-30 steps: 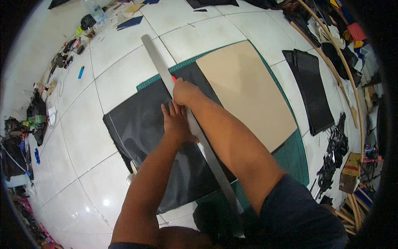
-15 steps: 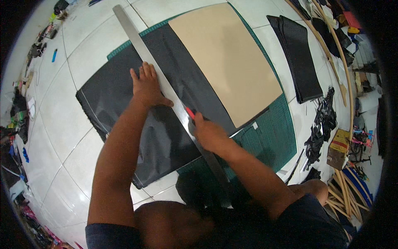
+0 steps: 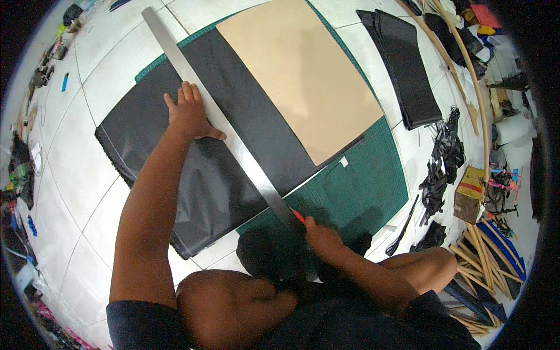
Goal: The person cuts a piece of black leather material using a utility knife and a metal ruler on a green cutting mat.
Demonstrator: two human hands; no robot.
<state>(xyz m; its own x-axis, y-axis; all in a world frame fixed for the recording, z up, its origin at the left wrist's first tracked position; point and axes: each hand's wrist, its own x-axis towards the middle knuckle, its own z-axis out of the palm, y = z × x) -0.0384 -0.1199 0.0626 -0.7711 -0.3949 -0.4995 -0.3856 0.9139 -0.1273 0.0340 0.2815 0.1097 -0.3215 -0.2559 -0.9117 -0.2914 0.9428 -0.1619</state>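
A long metal straightedge [image 3: 239, 153] lies slantwise over a sheet of black material [image 3: 140, 128], which has a frayed left edge. My left hand [image 3: 191, 115] is spread on the sheet, with fingertips and thumb pressing the straightedge's left side. A red cutter knife [image 3: 298, 216] is gripped in my right hand [image 3: 324, 240], beside the straightedge's near part and past the sheet's near edge, over the green cutting mat [image 3: 373, 184]. Its blade is too small to make out. A beige rectangular board [image 3: 303, 76] rests on the sheet's right part.
Folded black material [image 3: 402, 70] lies on the white tiles at the right. Near it are a heap of black strips [image 3: 440, 169], a worn yellow-and-brown box [image 3: 471, 195] and several wooden rods [image 3: 484, 262]. Assorted clutter lines the left wall. My bent legs flank the near end of the straightedge.
My right hand has drawn the knife toward me along the straightedge, from over the black sheet to past its near edge. My left hand stays on the straightedge. The whole view has shifted slightly.
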